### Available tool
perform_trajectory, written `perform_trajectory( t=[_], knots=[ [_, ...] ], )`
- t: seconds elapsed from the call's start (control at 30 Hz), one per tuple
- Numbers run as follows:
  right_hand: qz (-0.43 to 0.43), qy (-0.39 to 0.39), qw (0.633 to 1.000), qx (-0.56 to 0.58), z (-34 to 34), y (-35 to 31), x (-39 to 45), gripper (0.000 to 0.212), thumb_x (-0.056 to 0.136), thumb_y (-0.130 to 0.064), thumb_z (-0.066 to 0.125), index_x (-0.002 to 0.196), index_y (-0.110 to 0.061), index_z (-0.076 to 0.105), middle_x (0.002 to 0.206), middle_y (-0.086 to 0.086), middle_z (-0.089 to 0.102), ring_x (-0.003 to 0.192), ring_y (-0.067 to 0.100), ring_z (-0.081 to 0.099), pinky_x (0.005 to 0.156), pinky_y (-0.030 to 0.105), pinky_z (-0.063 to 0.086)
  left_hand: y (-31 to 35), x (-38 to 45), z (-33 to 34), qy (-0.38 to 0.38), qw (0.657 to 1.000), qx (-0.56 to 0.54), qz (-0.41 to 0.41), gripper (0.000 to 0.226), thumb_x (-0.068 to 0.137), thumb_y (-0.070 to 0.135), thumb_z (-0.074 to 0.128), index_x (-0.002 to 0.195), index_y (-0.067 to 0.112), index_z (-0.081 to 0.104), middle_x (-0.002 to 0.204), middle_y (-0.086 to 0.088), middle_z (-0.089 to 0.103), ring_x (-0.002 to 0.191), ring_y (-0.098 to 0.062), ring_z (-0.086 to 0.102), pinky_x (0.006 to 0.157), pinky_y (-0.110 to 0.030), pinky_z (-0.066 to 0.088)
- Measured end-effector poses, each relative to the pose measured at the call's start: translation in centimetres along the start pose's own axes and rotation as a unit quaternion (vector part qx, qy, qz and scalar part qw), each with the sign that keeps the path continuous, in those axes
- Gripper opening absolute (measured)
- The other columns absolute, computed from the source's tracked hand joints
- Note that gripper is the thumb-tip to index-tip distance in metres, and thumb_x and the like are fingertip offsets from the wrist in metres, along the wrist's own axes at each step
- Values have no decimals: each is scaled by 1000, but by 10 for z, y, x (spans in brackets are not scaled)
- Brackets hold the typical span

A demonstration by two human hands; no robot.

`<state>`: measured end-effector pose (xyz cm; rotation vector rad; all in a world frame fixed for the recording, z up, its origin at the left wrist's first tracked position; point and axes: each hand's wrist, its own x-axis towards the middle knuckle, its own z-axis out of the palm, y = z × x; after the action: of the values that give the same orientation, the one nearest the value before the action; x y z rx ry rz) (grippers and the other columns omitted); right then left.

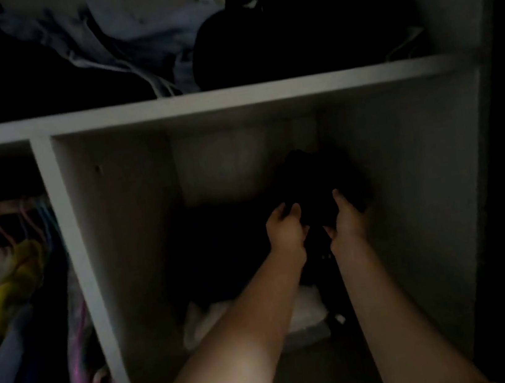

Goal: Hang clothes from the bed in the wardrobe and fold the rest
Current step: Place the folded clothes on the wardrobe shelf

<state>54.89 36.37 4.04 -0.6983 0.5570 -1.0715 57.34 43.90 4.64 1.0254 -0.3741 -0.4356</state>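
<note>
Your left hand [284,229] and right hand [347,218] grip the soft, light dark garment [315,182] below the shelf [199,101]; hold its edges.

A home bedroom wardrobe [55,225] is showing (dimly lit): hangers [6,226] left of the fingers [280,211], a shelf [199,101] lying above.

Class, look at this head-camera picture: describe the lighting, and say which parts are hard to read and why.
Head view: very dim and soft, with no glare; both hands, left hand and right hand, grip a black garment that merges into shadow inside the white wardrobe compartment; the dark bag on the shelf above loses detail; the shelf edge bows slightly from the wide lens; only the yellow garment at left shows colour.
</note>
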Motion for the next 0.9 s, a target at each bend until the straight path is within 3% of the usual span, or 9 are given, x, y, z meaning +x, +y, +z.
perform_trajectory(
  t=[0.2, 0.3, 0.37, 0.43, 0.53, 0.63, 0.7, 0.8, 0.9],
  knots=[
    [-150, 32, 957, -244, 16, -7, 49, 48, 86, -22, 63, 126, 2, 51, 127, 20, 55, 116, 34, 54, 97, 43, 44, -5, 55, 14, -17, 998, 3, -52, 23, 96, 1, 40, 115, 5, 52, 91, -9, 58, 73, -18, 56, 66, -26, 47],
    [-175, 17, 834, -523, 7, -8, 64, 43, 90, -28, 57, 121, 2, 57, 124, 22, 57, 116, 36, 54, 93, 39, 43, -19, 86, 11, 15, 996, 85, -34, 31, 100, 8, 25, 80, 6, 49, 64, -9, 51, 57, -17, 49, 53, -21, 38],
    [-210, 12, 730, -651, 8, -15, 68, 40, 93, -28, 53, 120, 1, 57, 125, 21, 56, 116, 34, 53, 91, 37, 43, -24, 100, 8, 5, 997, 55, -62, 32, 100, 1, 26, 78, 3, 49, 58, -8, 51, 59, -16, 43, 48, -17, 42],
    [-271, 2, 656, -704, 14, -22, 71, 35, 95, -22, 47, 122, -3, 57, 127, 19, 56, 117, 33, 53, 93, 35, 42, -27, 102, 9, -20, 995, 45, -89, 19, 97, 1, 38, 104, -7, 55, 71, -5, 59, 67, -14, 47, 58, -18, 45],
    [-341, -109, 610, -707, 30, -23, 81, 39, 96, -21, 38, 131, -8, 51, 138, 15, 47, 127, 29, 43, 104, 31, 31, -25, 100, 4, -76, 982, 124, -121, 32, 95, 2, 45, 127, -3, 47, 119, -17, 56, 97, -27, 55, 69, -23, 46],
    [-285, -206, 587, -729, 47, -18, 89, 44, 100, -24, 30, 140, -7, 37, 150, 12, 30, 138, 23, 27, 111, 25, 14, -14, 102, -5, -107, 964, 229, -85, 21, 96, 3, 43, 112, -4, 54, 107, -12, 56, 88, -22, 58, 71, -22, 48],
    [-207, -216, 610, -734, 51, -13, 92, 42, 101, -22, 32, 142, -9, 33, 151, 10, 28, 139, 23, 25, 112, 27, 16, -7, 102, -11, -77, 933, 351, 11, 28, 94, 3, 43, 118, -7, 54, 116, -16, 58, 98, -28, 59, 85, -30, 47],
    [-131, -199, 643, -728, 46, 3, 98, 41, 101, -20, 32, 140, -8, 35, 148, 11, 32, 137, 24, 29, 109, 27, 22, -2, 98, -26, -24, 837, 529, 137, 33, 94, 9, 45, 124, 1, 55, 129, -16, 55, 121, -28, 50, 96, -28, 36],
    [-124, -181, 652, -726, 40, 18, 102, 40, 99, -17, 36, 138, -6, 39, 145, 12, 37, 135, 26, 33, 108, 30, 25, -1, 93, -35, -51, 727, 674, 121, 32, 95, 13, 45, 122, 1, 57, 128, -17, 55, 120, -31, 51, 95, -33, 41]
  ],
)
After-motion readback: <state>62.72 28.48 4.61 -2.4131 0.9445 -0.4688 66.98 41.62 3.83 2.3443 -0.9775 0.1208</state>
